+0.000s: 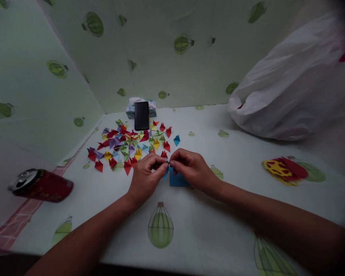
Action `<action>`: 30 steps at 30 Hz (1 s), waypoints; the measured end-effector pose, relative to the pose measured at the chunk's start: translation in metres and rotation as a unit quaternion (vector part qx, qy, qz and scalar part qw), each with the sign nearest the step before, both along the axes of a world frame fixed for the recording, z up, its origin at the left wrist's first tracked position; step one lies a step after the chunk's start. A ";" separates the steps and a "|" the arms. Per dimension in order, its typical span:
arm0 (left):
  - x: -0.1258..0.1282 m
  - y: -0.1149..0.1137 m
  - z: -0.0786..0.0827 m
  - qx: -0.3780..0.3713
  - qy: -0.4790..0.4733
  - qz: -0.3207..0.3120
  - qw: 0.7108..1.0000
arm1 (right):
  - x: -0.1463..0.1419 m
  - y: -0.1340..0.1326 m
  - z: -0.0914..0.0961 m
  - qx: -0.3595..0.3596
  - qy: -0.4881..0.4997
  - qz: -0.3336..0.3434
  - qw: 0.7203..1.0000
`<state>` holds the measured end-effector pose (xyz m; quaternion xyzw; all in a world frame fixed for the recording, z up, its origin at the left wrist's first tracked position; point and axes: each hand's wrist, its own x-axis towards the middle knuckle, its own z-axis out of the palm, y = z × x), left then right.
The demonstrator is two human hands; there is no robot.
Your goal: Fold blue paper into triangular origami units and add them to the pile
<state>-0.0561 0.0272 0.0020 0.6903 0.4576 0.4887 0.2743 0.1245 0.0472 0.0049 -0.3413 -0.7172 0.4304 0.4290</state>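
Observation:
My left hand (148,171) and my right hand (191,166) meet fingertip to fingertip near the middle of the table, both pinched closed. Between them shows a small blue folded paper (166,174), mostly covered by the fingers. Flat on the table, partly under my right hand, lies a blue square of paper (178,181). Just beyond the hands spreads a pile of small folded paper figures (129,141) in red, yellow, green, purple and blue. A single blue paper figure (176,140) sits a little apart, at the pile's right side.
A black phone (142,116) leans on a tissue box (152,108) at the back. At left stands a red drink can (46,186), opened. Red and yellow cut-out pieces (284,170) lie at right, below a large white plastic bag (278,88). Walls rise behind and at left.

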 end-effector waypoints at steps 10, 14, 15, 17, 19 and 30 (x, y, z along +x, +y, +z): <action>0.000 0.000 -0.001 0.006 0.007 -0.010 1.000 | -0.001 0.002 0.001 -0.122 0.028 0.021 0.992; 0.000 0.002 -0.005 -0.070 -0.040 -0.009 0.997 | -0.001 0.004 -0.002 -0.158 0.052 0.037 0.985; -0.001 0.002 -0.006 -0.077 -0.043 -0.007 0.996 | -0.001 0.004 -0.003 -0.152 0.054 0.035 0.986; -0.001 0.001 -0.006 -0.075 -0.037 -0.001 0.996 | -0.001 0.004 -0.004 -0.132 0.053 0.028 0.989; -0.001 0.001 -0.006 -0.074 -0.030 0.005 0.997 | -0.002 0.003 -0.004 -0.109 0.046 0.022 0.993; 0.005 0.001 -0.009 -0.213 -0.178 -0.018 0.961 | -0.002 0.001 -0.007 -0.059 -0.006 -0.019 0.998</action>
